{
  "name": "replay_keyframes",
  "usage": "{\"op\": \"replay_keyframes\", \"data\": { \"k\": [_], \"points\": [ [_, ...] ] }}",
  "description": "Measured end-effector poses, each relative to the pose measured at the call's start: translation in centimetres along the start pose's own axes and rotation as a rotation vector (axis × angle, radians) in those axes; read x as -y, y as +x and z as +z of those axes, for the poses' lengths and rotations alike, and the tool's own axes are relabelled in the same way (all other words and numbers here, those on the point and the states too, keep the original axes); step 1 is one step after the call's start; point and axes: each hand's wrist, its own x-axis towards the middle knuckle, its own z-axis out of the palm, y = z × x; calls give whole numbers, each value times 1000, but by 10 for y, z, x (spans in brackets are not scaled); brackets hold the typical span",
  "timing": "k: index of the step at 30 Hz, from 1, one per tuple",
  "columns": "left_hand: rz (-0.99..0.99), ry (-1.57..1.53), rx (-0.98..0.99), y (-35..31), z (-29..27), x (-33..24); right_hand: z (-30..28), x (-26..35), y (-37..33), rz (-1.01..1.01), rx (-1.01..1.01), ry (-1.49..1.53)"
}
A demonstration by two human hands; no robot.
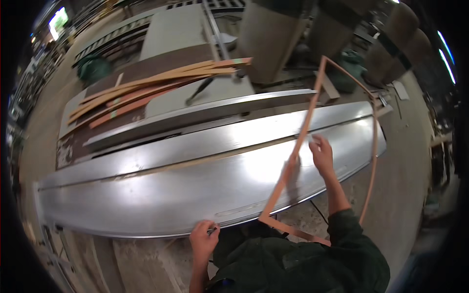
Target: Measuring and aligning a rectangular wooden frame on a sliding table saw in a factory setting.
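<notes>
At the near edge of a long silvery metal sheet (161,200), my left hand (203,240) is closed with thumb and finger pinched together. A small dark thing shows between them, too small to name. My right hand (322,155) is above the sheet, fingers partly bent and apart, nothing visible in them. A thin copper-coloured rectangular frame (279,189) stands tilted around my right forearm. One long bar passes just left of my right fingers; I cannot tell whether they touch it. The frame's near end lies by my dark green sleeve.
Behind the sheet lie a long metal profile (205,113) and a pile of orange-brown strips (146,90) on pale boards. Large brown wrapped rolls (273,36) stand at the back. A green bag (93,69) sits at the back left.
</notes>
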Motion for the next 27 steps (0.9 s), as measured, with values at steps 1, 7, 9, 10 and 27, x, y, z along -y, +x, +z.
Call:
{"op": "replay_keyframes", "data": {
  "k": [1,7,9,10,27],
  "points": [
    [45,5,22,7,11,-15,-30,-27,-27,140,-9,-72],
    [198,145,62,56,31,-81,-123,-107,-75,250,-111,-77],
    [239,169,16,87,10,-92,-113,-100,-59,219,-89,-33],
    [263,165,-33,108,-2,-97,-106,-89,-44,212,-91,0],
    [76,469,-14,493,15,6,218,21,366,-228,749,-590]
  ]
}}
